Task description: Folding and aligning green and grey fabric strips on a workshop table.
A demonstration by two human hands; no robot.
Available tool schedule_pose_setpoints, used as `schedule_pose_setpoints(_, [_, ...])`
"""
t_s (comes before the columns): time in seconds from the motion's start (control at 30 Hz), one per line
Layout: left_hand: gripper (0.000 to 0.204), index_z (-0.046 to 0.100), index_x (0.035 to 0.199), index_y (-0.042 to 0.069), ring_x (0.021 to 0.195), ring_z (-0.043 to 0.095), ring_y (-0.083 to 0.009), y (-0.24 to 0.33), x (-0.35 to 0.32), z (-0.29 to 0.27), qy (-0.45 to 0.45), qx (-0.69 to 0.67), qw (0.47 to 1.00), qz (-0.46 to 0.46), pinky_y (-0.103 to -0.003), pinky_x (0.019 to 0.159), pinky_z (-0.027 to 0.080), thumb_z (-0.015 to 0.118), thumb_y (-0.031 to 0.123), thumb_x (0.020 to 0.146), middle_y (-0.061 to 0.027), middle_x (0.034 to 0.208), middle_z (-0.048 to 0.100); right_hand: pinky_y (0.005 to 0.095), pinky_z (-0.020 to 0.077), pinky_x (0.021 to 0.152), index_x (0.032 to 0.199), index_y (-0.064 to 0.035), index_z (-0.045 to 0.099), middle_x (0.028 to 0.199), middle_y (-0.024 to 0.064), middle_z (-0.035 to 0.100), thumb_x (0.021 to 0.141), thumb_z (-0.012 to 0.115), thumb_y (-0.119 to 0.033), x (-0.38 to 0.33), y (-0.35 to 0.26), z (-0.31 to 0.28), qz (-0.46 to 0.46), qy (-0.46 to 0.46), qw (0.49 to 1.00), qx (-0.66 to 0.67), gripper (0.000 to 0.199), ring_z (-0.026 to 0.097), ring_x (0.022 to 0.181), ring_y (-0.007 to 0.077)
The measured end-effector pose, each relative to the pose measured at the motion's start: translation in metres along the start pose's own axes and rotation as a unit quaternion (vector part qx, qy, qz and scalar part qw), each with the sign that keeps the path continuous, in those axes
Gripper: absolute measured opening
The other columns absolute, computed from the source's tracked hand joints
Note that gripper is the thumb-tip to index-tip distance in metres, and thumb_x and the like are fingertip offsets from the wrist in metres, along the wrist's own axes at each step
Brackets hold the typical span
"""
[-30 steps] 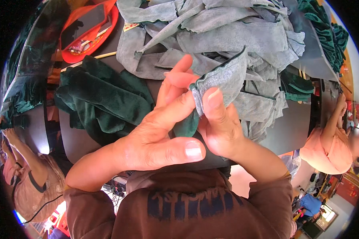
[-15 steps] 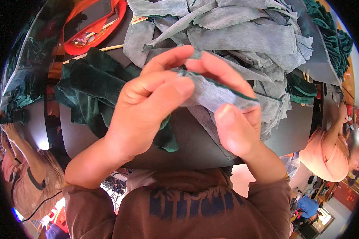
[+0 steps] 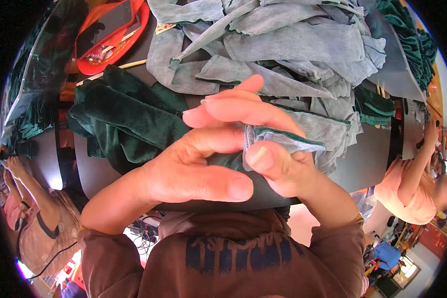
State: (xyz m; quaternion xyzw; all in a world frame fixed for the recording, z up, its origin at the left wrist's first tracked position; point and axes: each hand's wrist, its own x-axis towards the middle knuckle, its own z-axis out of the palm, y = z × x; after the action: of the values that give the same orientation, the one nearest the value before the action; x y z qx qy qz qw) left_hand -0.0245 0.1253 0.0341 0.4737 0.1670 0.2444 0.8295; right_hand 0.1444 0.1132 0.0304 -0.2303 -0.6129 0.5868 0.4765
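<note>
One co-worker point(image 3: 407, 196) at three o'clock beside the dark surface point(image 3: 362, 166); right hand point(image 3: 285, 171) pinches one green-edged grey cloth piece point(image 3: 285, 141), left hand point(image 3: 176, 169) splays its fingers.

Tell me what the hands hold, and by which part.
The right hand holds a grey fabric piece, thumb pressed near its gathered left end. The left hand is open, thumb apart.

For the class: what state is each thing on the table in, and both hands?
Left hand: open, thumb apart from fingers
Right hand: closed on cloth
Grey cloth piece: held, bunched at one end
Grey cloth pile: loosely heaped
Green velvet: crumpled
Red dish: holding small items
</note>
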Motion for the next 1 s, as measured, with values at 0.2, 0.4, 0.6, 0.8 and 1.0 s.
schedule_pose_setpoints(0.2, [0.05,0.046,0.123,0.003,0.126,0.026,-0.0175,0.005,0.0,0.004,-0.019,-0.046,0.997,-0.054,-0.036,0.103,0.017,0.063,0.018,0.078,-0.0037,0.126,0.041,0.0432,0.0236,0.102,0.118,0.0001,0.047,0.112,0.0217,0.054,0.086,0.048,-0.037,0.001,0.014,-0.003,-0.039,-0.018,0.999,-0.001,0.049,0.039,0.118,0.0284])
schedule_pose_setpoints(0.4, [0.046,0.049,0.119,0.001,0.12,0.034,-0.0147,0.003,0.004,0.007,0.026,-0.074,0.997,-0.018,-0.034,0.101,0.022,0.062,0.02,0.079,-0.0038,0.125,0.042,0.043,0.029,0.099,0.125,-0.0002,0.04,0.116,0.0234,0.051,0.086,0.049,-0.037,-0.001,0.011,0.001,-0.014,-0.025,0.998,-0.054,0.055,0.041,0.117,0.0293])
schedule_pose_setpoints(0.6, [0.036,0.058,0.105,-0.001,0.108,0.048,-0.0134,0.006,0.002,0.001,0.135,-0.172,0.973,-0.077,-0.029,0.089,0.039,0.067,0.013,0.073,-0.0075,0.129,0.042,0.0398,0.0314,0.099,0.136,-0.0033,0.025,0.126,0.022,0.041,0.083,0.054,-0.028,0.002,0.007,0.008,0.044,-0.009,0.999,-0.007,0.066,0.04,0.12,0.0284])
schedule_pose_setpoints(0.8, [0.036,0.06,0.104,0.001,0.117,0.04,-0.0155,0.01,0.001,-0.007,0.128,-0.04,0.991,-0.026,-0.03,0.093,0.035,0.069,0.009,0.071,-0.0105,0.131,0.039,0.0358,0.0334,0.096,0.124,0.0026,0.043,0.123,0.0167,0.045,0.08,0.052,-0.019,0.001,-0.003,-0.002,0.095,0.047,0.99,0.098,0.05,0.043,0.115,0.0255])
schedule_pose_setpoints(1.0, [0.028,0.064,0.095,0.003,0.126,0.027,-0.0199,0.004,0.008,-0.012,0.126,0.065,0.988,0.055,-0.033,0.1,0.026,0.07,0.01,0.069,-0.0118,0.136,0.03,0.03,0.0357,0.09,0.103,0.0024,0.058,0.11,0.0138,0.051,0.082,0.051,-0.007,0.002,-0.011,-0.008,0.058,0.07,0.995,-0.047,0.024,0.047,0.104,0.0205])
